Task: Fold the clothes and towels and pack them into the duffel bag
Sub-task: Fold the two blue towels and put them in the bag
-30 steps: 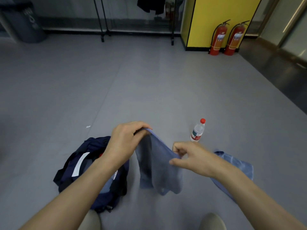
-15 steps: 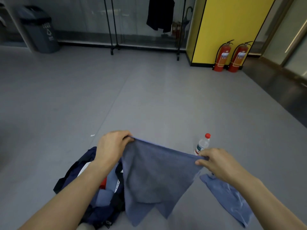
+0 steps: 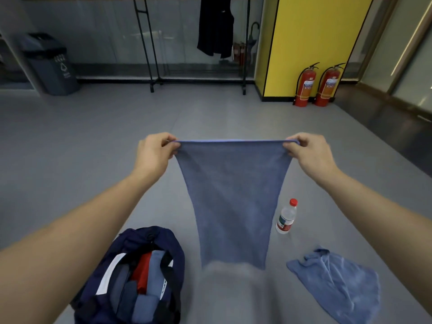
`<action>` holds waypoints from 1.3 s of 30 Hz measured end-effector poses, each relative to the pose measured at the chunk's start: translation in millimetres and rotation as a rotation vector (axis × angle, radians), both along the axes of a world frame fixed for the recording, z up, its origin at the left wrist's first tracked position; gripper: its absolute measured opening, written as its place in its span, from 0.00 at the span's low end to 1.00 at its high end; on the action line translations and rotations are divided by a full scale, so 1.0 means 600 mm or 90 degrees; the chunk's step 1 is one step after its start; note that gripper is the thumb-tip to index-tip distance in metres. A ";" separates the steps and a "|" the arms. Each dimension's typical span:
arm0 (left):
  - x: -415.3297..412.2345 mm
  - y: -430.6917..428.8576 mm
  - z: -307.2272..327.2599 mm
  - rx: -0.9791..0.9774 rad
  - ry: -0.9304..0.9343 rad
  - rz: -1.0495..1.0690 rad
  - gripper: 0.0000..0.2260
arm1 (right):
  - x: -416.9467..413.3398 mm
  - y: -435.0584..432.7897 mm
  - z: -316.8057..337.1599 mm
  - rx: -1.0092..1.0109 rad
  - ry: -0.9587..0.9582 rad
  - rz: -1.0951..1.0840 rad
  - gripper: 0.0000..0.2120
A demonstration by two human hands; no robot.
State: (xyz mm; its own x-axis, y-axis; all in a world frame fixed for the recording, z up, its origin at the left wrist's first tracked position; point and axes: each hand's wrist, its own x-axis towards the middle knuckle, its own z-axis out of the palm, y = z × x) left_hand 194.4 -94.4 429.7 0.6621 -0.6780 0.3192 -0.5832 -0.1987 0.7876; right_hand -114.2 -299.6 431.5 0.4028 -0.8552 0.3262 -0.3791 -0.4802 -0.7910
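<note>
While the left hand (image 3: 155, 152) and right hand (image 3: 308, 152) each pinch 1 top corner, the blue towel (image 3: 231, 202) hangs stretched above the floor, beside the open duffel bag (image 3: 140, 274). If either pinch slips during folding, a corner would probably drop and skew the fold; another blue cloth (image 3: 339, 280) lies unfolded near the water bottle (image 3: 286, 217).

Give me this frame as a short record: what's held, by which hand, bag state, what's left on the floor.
held: blue terry towel, hanging flat, top edge pulled taut
left hand: pinches the top left corner
right hand: pinches the top right corner
bag: navy fabric duffel bag, open, folded blue and red items inside
not yet packed: crumpled light blue cloth on the grey floor, right of the bag
other: clear plastic water bottle with a red cap, upright on the floor
</note>
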 end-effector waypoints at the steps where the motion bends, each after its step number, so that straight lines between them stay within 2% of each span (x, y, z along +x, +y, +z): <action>1: -0.003 0.005 0.013 -0.007 -0.028 -0.005 0.04 | -0.006 0.004 0.015 -0.032 0.000 -0.001 0.04; 5: -0.031 0.029 0.030 -0.002 -0.131 -0.006 0.04 | -0.042 0.031 0.037 -0.087 0.030 0.014 0.05; 9: -0.067 0.073 -0.035 0.029 -0.141 -0.027 0.05 | -0.078 0.073 -0.019 -0.051 0.085 0.009 0.04; 12: -0.092 0.103 -0.138 0.097 -0.176 -0.058 0.04 | -0.104 0.104 -0.111 0.032 0.149 0.013 0.07; 16: -0.115 0.151 -0.316 0.204 -0.210 -0.102 0.00 | -0.132 0.148 -0.278 0.122 0.294 0.037 0.14; 17: -0.120 0.163 -0.365 0.234 -0.216 -0.115 0.03 | -0.139 0.159 -0.320 0.143 0.337 0.050 0.14; 19: -0.128 0.184 -0.480 0.278 -0.209 -0.144 0.10 | -0.154 0.180 -0.418 0.170 0.429 0.079 0.11; 22: -0.153 0.224 -0.608 0.416 -0.130 -0.168 0.09 | -0.176 0.221 -0.549 0.186 0.544 0.131 0.06; 27: -0.242 0.291 -0.734 0.668 -0.084 -0.263 0.16 | -0.192 0.295 -0.690 0.214 0.703 0.251 0.14; 31: -0.291 0.347 -0.797 0.778 -0.040 -0.319 0.17 | -0.217 0.362 -0.748 0.203 0.858 0.367 0.16; 34: -0.301 0.383 -0.809 0.860 -0.022 -0.369 0.15 | -0.245 0.395 -0.770 0.286 0.920 0.427 0.18; 36: -0.298 0.396 -0.818 0.871 -0.054 -0.384 0.10 | -0.232 0.388 -0.774 0.210 0.900 0.403 0.20; 37: -0.295 0.393 -0.818 0.853 -0.072 -0.375 0.08 | -0.212 0.377 -0.764 0.201 0.871 0.383 0.20; 39: -0.279 0.358 -0.827 0.756 -0.103 -0.328 0.10 | -0.170 0.330 -0.760 0.209 0.799 0.297 0.20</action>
